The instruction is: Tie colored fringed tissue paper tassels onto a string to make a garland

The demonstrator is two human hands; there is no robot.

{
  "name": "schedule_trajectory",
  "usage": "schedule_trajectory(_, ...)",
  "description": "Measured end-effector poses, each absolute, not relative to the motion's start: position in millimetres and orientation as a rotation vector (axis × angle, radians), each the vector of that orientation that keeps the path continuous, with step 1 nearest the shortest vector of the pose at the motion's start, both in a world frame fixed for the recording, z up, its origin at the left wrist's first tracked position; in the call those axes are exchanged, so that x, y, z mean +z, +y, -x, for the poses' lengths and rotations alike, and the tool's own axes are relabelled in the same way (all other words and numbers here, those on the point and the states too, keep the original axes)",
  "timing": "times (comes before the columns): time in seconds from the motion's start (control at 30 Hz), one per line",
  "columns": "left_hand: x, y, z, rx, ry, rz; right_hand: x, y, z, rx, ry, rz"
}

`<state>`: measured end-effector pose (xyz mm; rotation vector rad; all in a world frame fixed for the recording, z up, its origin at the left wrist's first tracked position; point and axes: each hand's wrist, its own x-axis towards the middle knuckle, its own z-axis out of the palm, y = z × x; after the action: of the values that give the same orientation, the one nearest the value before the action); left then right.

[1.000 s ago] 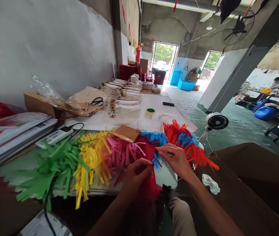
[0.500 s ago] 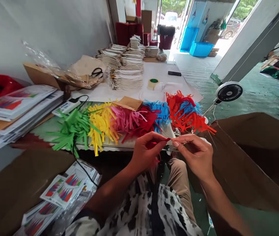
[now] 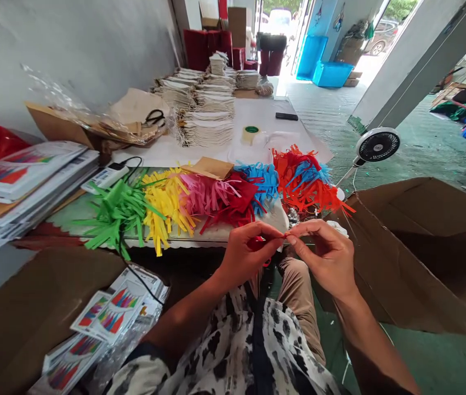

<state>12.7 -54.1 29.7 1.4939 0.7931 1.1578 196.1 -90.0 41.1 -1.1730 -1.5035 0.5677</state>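
Above my lap, both hands meet fingertip to fingertip. My left hand (image 3: pixel 249 253) is closed in a pinch on a red paper tassel (image 3: pixel 266 261), mostly hidden behind the fingers and palm. My right hand (image 3: pixel 324 257) pinches at the same spot, its thumb and forefinger touching the left fingertips; the tiny part between them is too small to make out. Just beyond lie fringed paper tassels in a row: green (image 3: pixel 120 211), yellow (image 3: pixel 166 203), pink (image 3: pixel 210 193), dark red (image 3: pixel 239 200), blue (image 3: pixel 263 184) and orange-red (image 3: pixel 299 189).
Brown cardboard boxes (image 3: pixel 389 241) stand at my right and left. A white fan (image 3: pixel 379 145) is beside the table. Farther back are tape (image 3: pixel 251 133), a black phone (image 3: pixel 286 116), scissors (image 3: pixel 154 117) and stacked white bundles (image 3: pixel 208 129). Printed cards (image 3: pixel 112 315) lie low at left.
The view has shifted slightly, so the table things sit a little more to the left and higher. Both hands stay together, and less of the red paper shows between the fingertips.
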Motion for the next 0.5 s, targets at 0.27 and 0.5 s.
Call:
schedule_trajectory(0.27, 21, -53, -18, 1.157, 0.725, -1.321, 32, -89, -201, 0.793, -1.447, 1.143)
schedule_trajectory(0.5, 12, -51, -22, 1.074, 0.767, -1.385, 21, -94, -209, 0.850, -1.372, 1.184)
